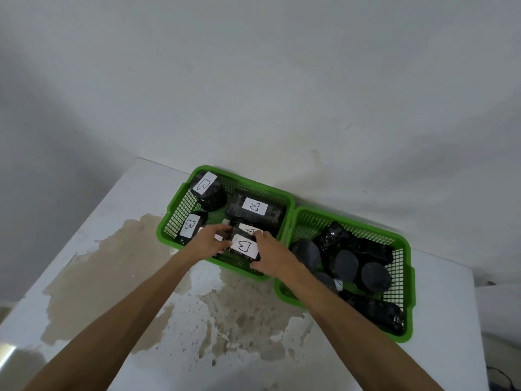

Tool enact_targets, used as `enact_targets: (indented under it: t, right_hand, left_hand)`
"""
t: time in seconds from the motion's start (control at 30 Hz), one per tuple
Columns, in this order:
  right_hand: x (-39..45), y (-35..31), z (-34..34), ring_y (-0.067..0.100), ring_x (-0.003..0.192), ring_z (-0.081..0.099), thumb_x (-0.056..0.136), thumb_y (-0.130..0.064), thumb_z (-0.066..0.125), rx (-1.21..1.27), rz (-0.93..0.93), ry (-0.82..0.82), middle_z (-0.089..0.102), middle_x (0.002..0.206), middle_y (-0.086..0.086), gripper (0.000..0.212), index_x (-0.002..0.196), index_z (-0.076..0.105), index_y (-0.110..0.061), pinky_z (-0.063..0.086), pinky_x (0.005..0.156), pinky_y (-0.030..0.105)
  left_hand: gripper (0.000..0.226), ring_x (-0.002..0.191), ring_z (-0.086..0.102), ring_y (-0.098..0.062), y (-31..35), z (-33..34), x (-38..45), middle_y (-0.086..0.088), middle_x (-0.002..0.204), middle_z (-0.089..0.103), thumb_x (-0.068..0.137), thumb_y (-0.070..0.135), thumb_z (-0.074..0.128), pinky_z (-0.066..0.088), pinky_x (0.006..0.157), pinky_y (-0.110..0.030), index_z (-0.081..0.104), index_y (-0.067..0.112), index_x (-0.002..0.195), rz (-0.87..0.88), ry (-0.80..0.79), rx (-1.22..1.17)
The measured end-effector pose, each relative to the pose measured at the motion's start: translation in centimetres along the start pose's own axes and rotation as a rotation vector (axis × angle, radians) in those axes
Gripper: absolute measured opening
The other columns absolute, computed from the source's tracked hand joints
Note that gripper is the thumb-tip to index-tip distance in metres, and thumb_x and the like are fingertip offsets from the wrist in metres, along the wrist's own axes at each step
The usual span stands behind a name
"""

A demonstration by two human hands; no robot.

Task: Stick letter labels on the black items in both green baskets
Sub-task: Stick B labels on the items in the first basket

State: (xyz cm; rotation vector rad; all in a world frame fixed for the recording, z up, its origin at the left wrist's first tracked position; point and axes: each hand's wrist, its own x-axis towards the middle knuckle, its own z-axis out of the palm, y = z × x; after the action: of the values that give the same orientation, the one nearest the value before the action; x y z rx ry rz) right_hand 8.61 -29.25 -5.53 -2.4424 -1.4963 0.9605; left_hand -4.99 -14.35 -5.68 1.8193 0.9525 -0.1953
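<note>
In the left basket point(169, 221), both hands, left point(210, 241) and right point(272, 256), pinch the front item point(239, 249); pressing its B label point(244, 246) flat edge to edge should seat it.

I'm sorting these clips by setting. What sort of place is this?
Probably a plain indoor workroom or storage corner, not a kitchen or shop. A worn white table with peeling, stained paint stands against a bare white wall, holding only two green baskets of black wrapped items.
</note>
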Motion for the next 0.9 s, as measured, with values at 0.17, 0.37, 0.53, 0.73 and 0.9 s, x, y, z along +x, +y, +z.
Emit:
enact_targets:
  t: [0.17,0.37,0.53,0.73,0.9]
  right_hand:
    - [2.0,-0.3,1.4,0.035,0.122,0.047,0.082,-0.038,0.074,-0.452,-0.086,0.001,0.045,0.138,0.016,0.069,0.135,0.045,-0.005,0.045,0.094,0.047]
    - [3.1,0.0,2.4,0.032,0.118,0.05,0.083,-0.035,0.074,-0.618,-0.106,-0.008,0.053,0.128,0.015,0.062,0.131,0.049,-0.005,0.038,0.099,0.046]
    - [3.3,0.0,3.3,0.03,0.115,0.053,0.083,-0.032,0.074,-0.647,-0.088,-0.025,0.057,0.124,0.013,0.056,0.128,0.05,-0.009,0.035,0.1,0.048]
    - [2.2,1.4,1.4,0.031,0.117,0.052,0.085,-0.039,0.071,-0.526,-0.172,-0.002,0.056,0.125,0.01,0.058,0.132,0.052,-0.01,0.037,0.097,0.048]
    - [-1.9,4.1,-2.8,0.028,0.112,0.056,0.098,-0.028,0.057,-0.145,-0.141,0.283,0.06,0.118,0.008,0.031,0.124,0.059,-0.011,0.046,0.092,0.044]
  left_hand:
    - [0.038,0.103,0.065,-0.032,-0.7,1.6,2.0,-0.014,0.121,0.066,0.091,0.014,0.061,0.052,0.087,-0.036,0.058,0.01,0.129,0.008,0.005,0.383]
    - [0.031,0.106,0.06,-0.036,-1.9,3.3,2.6,-0.019,0.12,0.056,0.087,0.013,0.065,0.049,0.091,-0.04,0.061,0.003,0.117,0.056,0.056,0.578]
    - [0.034,0.108,0.058,-0.033,-2.6,4.5,2.4,-0.016,0.116,0.057,0.084,0.012,0.067,0.05,0.088,-0.042,0.06,0.005,0.117,0.136,0.022,0.631]
    - [0.035,0.102,0.062,-0.03,-0.6,4.3,2.4,-0.01,0.111,0.06,0.089,0.022,0.063,0.053,0.082,-0.043,0.059,0.012,0.122,0.213,0.099,0.6]
    - [0.038,0.101,0.063,-0.023,2.8,4.9,2.9,-0.003,0.118,0.061,0.091,0.031,0.062,0.055,0.079,-0.039,0.057,0.017,0.126,0.375,0.139,0.561]
